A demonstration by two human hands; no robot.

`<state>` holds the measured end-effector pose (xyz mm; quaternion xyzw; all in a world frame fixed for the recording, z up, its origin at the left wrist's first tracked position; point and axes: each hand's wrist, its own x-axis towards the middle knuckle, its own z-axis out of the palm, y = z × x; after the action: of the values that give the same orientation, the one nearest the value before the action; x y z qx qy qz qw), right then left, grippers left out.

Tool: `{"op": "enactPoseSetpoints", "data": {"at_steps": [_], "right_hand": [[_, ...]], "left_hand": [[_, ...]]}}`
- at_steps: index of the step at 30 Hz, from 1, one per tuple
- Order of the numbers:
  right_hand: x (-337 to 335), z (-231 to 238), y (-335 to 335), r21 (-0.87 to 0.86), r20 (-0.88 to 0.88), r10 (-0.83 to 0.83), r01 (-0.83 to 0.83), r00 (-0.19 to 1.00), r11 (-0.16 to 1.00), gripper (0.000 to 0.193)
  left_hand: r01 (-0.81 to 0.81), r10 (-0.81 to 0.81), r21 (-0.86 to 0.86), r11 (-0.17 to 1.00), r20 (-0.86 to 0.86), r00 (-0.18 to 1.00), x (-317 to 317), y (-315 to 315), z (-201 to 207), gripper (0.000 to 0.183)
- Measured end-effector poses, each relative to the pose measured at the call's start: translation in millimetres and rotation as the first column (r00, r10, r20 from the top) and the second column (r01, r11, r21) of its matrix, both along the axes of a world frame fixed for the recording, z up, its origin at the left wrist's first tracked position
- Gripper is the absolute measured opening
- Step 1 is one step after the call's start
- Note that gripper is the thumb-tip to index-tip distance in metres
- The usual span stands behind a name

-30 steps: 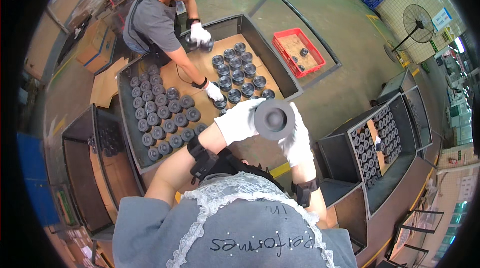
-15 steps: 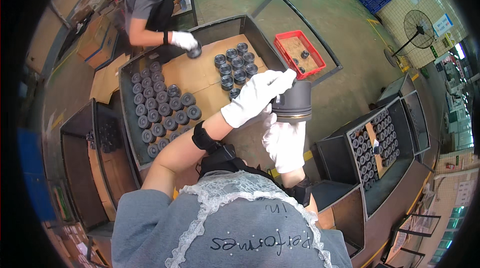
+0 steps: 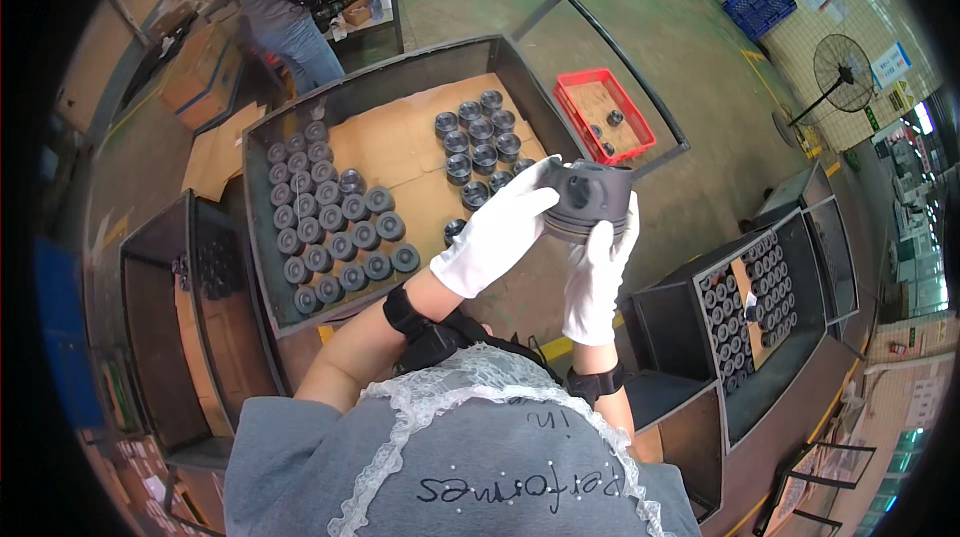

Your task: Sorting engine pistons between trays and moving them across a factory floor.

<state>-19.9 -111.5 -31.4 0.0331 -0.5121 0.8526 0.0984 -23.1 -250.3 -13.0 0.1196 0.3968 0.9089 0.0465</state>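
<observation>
A dark grey engine piston (image 3: 590, 199) is held up between my two white-gloved hands, in front of my chest. My left hand (image 3: 507, 227) grips its left side, with the thumb and fingers at the upper edge. Around the lower right side curl the fingers of my right hand (image 3: 598, 272). A round pin hole faces up on the piston, and ring grooves show near its lower end. Beyond my left hand lies a cardboard-lined metal cart (image 3: 400, 177). Rows of pistons (image 3: 320, 222) fill its left part, and another group (image 3: 483, 152) stands on its right.
A red crate (image 3: 645, 137) with a few small parts sits right of the cart, beside the cart's handle frame (image 3: 630, 57). Another cart (image 3: 735, 417) with pistons is at the right. A co-worker (image 3: 280, 7) stands at the far left. A fan (image 3: 840, 77) stands far right.
The piston has been turned so its pin hole shows, and my hands have shifted their grip around it. The co-worker's hand and the piston it held have left the cart; the co-worker has turned away.
</observation>
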Motion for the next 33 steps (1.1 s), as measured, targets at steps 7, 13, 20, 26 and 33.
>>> {"op": "enactPoseSetpoints", "data": {"at_steps": [7, 13, 20, 26, 33], "right_hand": [[17, -2, -11, 0.626, -0.319, -0.186, 0.354, 0.929, 0.695, 0.125], [20, -3, -13, 0.715, -0.439, -0.189, 0.469, 0.879, 0.519, 0.126], [20, -7, -14, 0.721, -0.487, -0.199, 0.52, 0.851, 0.458, 0.124], [23, -7, -22, 0.671, -0.312, -0.25, 0.399, 0.917, 0.626, 0.122], [7, -5, -2, -0.538, 0.04, 0.388, -0.307, 0.921, 0.785, 0.058]], "left_hand": [[0.155, -0.232, 0.332, 0.931, 0.208, 0.95, -21, 9, -46, 0.043], [0.165, -0.295, 0.428, 0.889, 0.257, 0.92, -32, 20, -63, 0.041], [0.099, -0.136, 0.153, 0.983, 0.25, 0.959, -19, 18, -47, 0.038], [0.079, -0.183, 0.249, 0.965, 0.427, 0.885, -25, 6, -71, 0.045], [-0.329, 0.329, -0.733, 0.595, -0.151, 0.932, 18, 18, 7, 0.077]]}}
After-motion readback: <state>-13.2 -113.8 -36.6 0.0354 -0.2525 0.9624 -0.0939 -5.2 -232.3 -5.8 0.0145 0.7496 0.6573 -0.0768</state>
